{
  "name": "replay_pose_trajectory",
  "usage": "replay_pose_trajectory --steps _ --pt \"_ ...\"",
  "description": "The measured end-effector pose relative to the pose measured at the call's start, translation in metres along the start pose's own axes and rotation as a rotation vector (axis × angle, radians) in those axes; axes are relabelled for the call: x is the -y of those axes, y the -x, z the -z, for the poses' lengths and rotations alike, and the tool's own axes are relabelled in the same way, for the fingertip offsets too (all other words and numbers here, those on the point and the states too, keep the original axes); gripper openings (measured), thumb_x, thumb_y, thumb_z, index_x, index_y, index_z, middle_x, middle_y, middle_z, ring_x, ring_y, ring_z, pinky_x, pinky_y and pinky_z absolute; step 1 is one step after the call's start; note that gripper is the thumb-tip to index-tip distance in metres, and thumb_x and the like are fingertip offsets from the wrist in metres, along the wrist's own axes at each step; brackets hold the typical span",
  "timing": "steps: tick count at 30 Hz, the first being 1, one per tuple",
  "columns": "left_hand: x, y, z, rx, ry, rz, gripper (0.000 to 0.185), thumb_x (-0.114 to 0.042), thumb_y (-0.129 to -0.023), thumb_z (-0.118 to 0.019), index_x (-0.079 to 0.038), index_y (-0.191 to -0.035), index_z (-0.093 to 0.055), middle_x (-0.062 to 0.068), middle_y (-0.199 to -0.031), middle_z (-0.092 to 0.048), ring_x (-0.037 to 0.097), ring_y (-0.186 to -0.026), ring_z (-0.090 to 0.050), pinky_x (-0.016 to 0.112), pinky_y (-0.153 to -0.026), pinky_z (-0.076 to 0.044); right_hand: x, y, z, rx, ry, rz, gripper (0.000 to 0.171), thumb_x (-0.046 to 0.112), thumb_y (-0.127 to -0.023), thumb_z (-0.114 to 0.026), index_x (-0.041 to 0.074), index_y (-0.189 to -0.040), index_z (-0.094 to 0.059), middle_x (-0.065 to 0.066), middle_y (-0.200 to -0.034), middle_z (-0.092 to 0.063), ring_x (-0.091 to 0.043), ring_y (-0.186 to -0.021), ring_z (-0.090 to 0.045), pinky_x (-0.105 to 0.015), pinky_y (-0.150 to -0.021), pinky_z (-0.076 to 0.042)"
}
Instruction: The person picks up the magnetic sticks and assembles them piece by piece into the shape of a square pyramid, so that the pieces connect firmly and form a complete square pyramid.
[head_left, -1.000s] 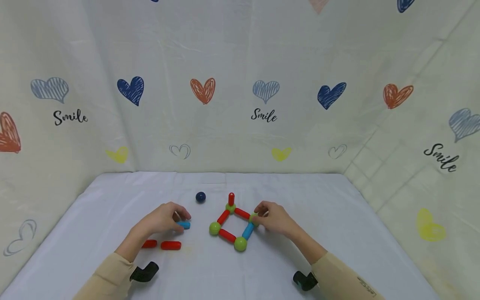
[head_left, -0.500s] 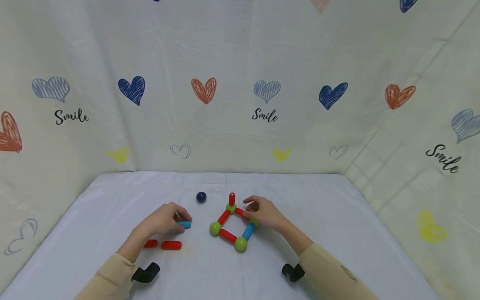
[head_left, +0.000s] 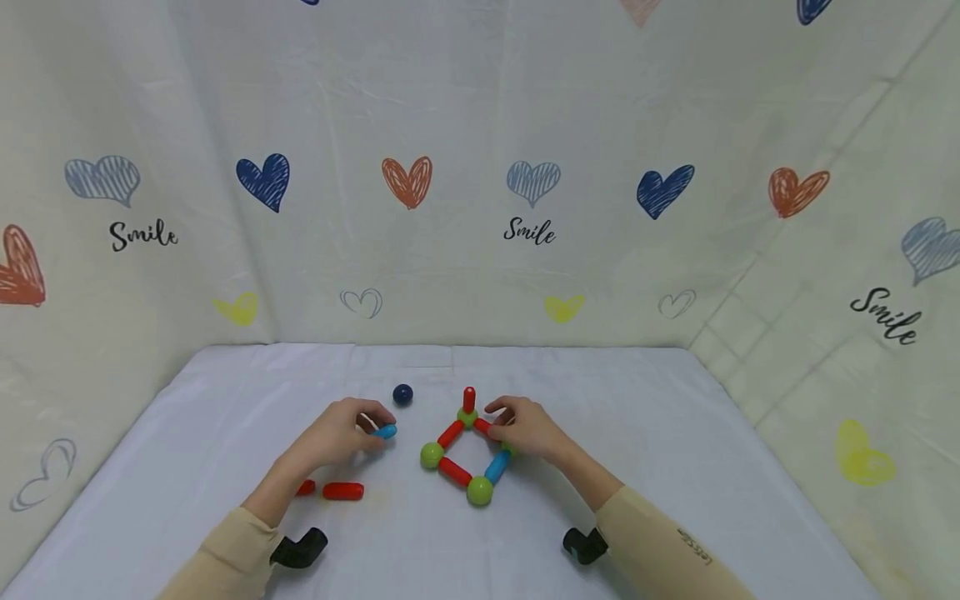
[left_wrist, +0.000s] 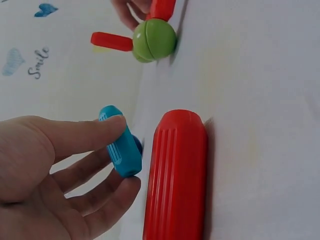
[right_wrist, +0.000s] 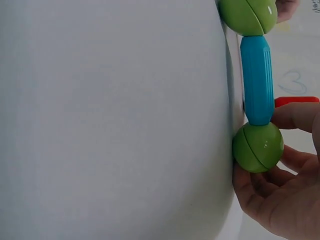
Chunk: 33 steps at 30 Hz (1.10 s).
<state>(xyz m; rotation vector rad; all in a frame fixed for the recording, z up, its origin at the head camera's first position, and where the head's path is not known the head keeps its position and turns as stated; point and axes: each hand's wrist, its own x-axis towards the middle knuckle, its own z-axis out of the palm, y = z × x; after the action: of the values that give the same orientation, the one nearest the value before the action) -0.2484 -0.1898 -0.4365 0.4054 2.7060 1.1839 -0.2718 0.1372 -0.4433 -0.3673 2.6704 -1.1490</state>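
My left hand [head_left: 341, 435] pinches a short blue magnetic stick [left_wrist: 122, 147] between thumb and fingertips, lifted off the cloth. To the right lies a four-sided frame of green balls and sticks, three red and one blue [head_left: 497, 467]. Another red stick [head_left: 469, 400] stands up from its far green ball [head_left: 467, 417]. My right hand [head_left: 528, 431] is at the frame's right corner, its curled fingers around the far red stick [head_left: 483, 426], which they partly cover. In the right wrist view the thumb is beside the corner green ball [right_wrist: 258, 148].
A dark blue ball [head_left: 402, 394] lies on the white cloth [head_left: 637, 467] behind the frame. Loose red sticks lie near my left forearm, one [head_left: 342, 491] in full sight and another [head_left: 306, 487] partly hidden. A curtain with printed hearts [head_left: 450, 100] hangs behind.
My left hand has raised the blue stick and brought it right, towards the frame. My right hand has slid from the corner ball to the far red stick. The frame has shifted slightly.
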Motion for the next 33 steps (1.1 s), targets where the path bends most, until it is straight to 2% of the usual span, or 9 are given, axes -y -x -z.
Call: replay_pose_trajectory --steps 6,14,24,33 --pt "-0.001 -0.003 -0.005 -0.023 0.05 -0.054 0.023 -0.007 -0.087 -0.081 -0.016 -0.108 -0.076 -0.004 -0.099 -0.069 0.021 -0.095 -0.062 0.037 -0.079 -0.055 0.0 0.004 0.002 0.037 0.016 0.008 0.044 0.011 -0.092 -0.071 0.008 -0.135 -0.062 -0.003 -0.095 -0.065 -0.019 -0.085 -0.06 -0.032 -0.072 -0.055" --pt "-0.005 -0.008 -0.014 -0.036 0.12 -0.062 0.026 -0.008 -0.088 -0.082 -0.017 -0.111 -0.073 -0.003 -0.103 -0.069 0.021 -0.098 -0.064 0.037 -0.081 -0.057 0.006 0.011 0.005 0.071 0.02 -0.022 0.057 0.01 -0.09 -0.073 0.01 -0.144 -0.057 -0.005 -0.101 -0.064 -0.021 -0.086 -0.059 -0.033 -0.07 -0.056" --pt "-0.016 -0.013 -0.024 -0.108 0.192 -0.059 0.032 -0.008 -0.086 -0.083 -0.014 -0.114 -0.069 -0.003 -0.104 -0.068 0.021 -0.102 -0.066 0.04 -0.086 -0.058 0.006 0.016 0.005 0.081 0.03 -0.037 0.057 0.013 -0.088 -0.078 0.01 -0.141 -0.057 -0.004 -0.096 -0.063 -0.02 -0.082 -0.06 -0.033 -0.07 -0.057" --pt "-0.026 -0.02 -0.031 -0.119 0.258 -0.088 0.032 -0.007 -0.086 -0.083 -0.013 -0.114 -0.067 -0.001 -0.105 -0.068 0.021 -0.101 -0.068 0.037 -0.086 -0.058 0.004 0.023 0.004 0.08 -0.017 -0.041 0.057 0.017 -0.089 -0.078 0.008 -0.139 -0.054 -0.003 -0.092 -0.063 -0.019 -0.078 -0.061 -0.032 -0.069 -0.056"
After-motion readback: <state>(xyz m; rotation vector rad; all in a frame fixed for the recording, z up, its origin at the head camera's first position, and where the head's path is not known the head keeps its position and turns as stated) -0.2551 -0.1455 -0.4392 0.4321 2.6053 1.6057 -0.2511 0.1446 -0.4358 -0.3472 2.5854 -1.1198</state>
